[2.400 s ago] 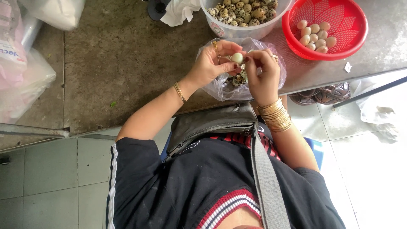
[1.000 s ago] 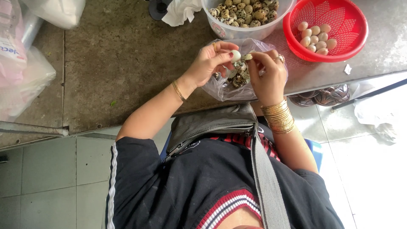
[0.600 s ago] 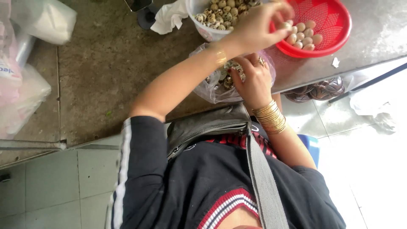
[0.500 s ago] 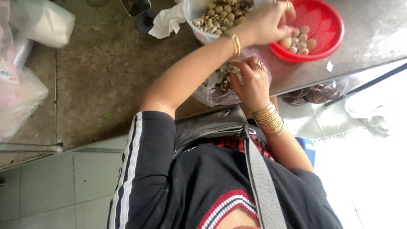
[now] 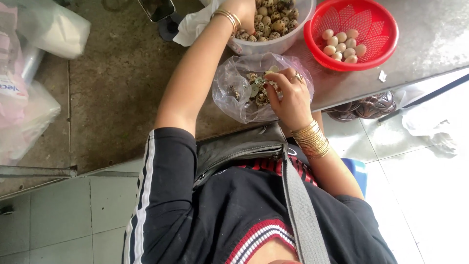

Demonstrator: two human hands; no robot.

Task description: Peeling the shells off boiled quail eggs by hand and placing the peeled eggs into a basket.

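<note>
My left hand reaches into a white bowl of speckled quail eggs; its fingers are among the eggs and partly cut off by the frame's top edge. My right hand, with gold bangles on the wrist and a ring, rests on a clear plastic bag of broken eggshells, its fingertips pinched on bits of shell. A red plastic basket to the right of the bowl holds several peeled pale eggs.
All of this sits on a worn grey counter. White plastic bags lie at the far left, crumpled white paper beside the bowl. A black shoulder bag hangs at my chest. Tiled floor lies below.
Both hands held one egg over the bag. My left hand then reached to the red basket and has now moved left into the white bowl. My right hand stayed at the bag.
</note>
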